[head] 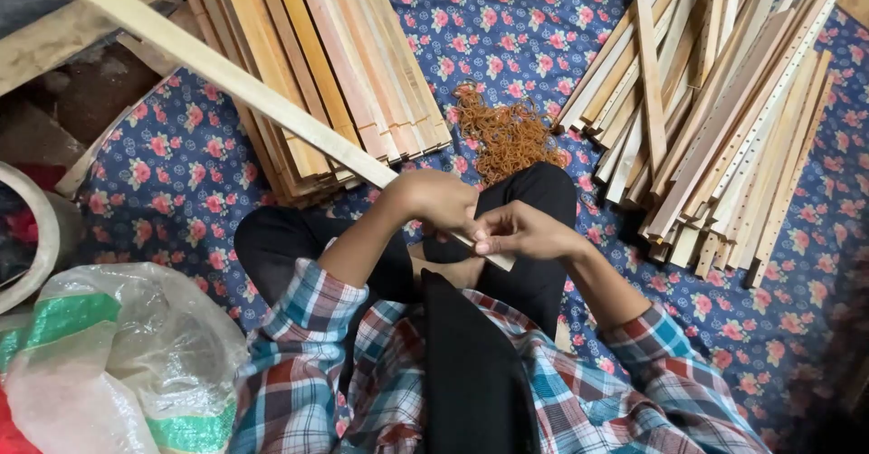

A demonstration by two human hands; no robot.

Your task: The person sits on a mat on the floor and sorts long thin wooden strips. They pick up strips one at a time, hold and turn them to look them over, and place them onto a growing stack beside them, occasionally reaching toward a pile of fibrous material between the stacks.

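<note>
A long wooden slat [226, 78] is gripped near its end by the left hand [434, 199] and pinched by the right hand [516, 232], steadied over the lap, rubber bands [507, 137] heaped just beyond.

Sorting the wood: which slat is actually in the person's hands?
The long pale slat, slanting from upper left to both hands; the others lie stacked in two piles on the floral cloth.

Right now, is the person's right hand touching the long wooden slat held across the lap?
Touching. The head view shows the right hand with its fingers pinched around the near end of the long wooden slat, while the left hand grips it just above.
</note>
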